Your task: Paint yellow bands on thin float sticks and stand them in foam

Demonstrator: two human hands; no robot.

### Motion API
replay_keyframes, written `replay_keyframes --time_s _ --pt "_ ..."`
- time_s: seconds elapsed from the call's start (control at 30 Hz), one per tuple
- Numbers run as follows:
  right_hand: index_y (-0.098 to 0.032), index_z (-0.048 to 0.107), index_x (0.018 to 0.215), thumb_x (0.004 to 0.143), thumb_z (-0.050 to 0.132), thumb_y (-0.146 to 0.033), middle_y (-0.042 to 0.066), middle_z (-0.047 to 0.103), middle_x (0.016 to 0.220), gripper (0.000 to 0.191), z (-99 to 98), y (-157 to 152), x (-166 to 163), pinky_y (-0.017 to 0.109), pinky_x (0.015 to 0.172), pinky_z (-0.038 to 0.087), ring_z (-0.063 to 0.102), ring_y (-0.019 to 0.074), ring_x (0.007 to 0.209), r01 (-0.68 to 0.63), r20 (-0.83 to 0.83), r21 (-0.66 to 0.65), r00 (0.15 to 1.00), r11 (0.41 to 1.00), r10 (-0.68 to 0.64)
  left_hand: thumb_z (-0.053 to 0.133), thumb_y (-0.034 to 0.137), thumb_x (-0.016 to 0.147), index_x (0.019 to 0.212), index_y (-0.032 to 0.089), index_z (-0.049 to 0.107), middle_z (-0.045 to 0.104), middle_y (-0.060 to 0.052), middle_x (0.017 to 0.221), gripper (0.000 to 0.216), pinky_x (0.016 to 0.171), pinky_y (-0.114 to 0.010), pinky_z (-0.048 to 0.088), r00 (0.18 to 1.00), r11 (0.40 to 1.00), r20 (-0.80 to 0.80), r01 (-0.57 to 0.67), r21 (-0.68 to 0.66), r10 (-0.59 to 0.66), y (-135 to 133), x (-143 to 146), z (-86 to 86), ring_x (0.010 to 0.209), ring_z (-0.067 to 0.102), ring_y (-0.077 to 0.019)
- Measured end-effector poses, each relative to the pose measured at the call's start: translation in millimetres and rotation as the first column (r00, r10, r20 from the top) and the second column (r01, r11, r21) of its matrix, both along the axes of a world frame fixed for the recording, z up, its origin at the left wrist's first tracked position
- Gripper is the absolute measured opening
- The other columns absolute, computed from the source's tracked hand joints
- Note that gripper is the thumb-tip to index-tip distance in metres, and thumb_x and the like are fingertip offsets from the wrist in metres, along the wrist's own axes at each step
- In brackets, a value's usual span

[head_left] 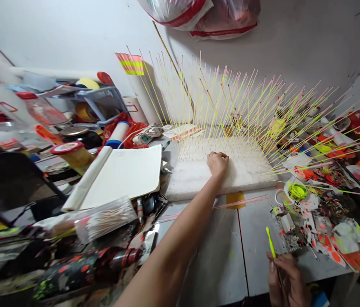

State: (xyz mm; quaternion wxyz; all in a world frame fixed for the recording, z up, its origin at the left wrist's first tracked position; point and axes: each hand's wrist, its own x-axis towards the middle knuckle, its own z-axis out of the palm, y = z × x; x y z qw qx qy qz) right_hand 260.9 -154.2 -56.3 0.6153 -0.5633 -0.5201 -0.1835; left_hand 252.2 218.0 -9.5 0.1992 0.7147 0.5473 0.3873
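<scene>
My left hand [218,164] reaches over a white foam block [192,179], its fingers pinched together close to the foam's top. Whatever they hold, if anything, is hidden behind the knuckles. Dense rows of thin sticks [240,108], pink toward the tips and yellow-green lower down, stand in the foam and fan outward. Low at the front right, my right hand [288,277] grips a slim paintbrush [272,245], its tip coated in bright yellow paint and pointing up. A few loose pink sticks [240,201] lie along the block's front edge.
An open notebook [125,175] and a bag of cotton swabs [109,219] lie to the left. A paint-spotted bottle [87,266] is nearer me. On the right, a yellow paint dish [298,192] sits among paint-stained scraps. Plastic bags [224,17] hang above.
</scene>
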Motion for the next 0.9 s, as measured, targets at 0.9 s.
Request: replay_keyframes --time_s 0.9 --pt "-0.017 0.077 0.083 0.088 0.059 -0.063 0.01 0.075 0.076 0.05 113.2 17.3 195.9 0.033 0.071 0.054 0.072 0.0261 0.074 0.419 0.046 -0.552 0.879 0.721 -0.475 0.06 0.053 0.075 0.083 0.03 0.074 0.075 -0.011 0.094 0.028 0.073 -0.046 0.044 0.845 0.927 -0.435 0.37 0.055 -0.312 -107.7 -175.3 -9.0 0.097 0.064 -0.0384"
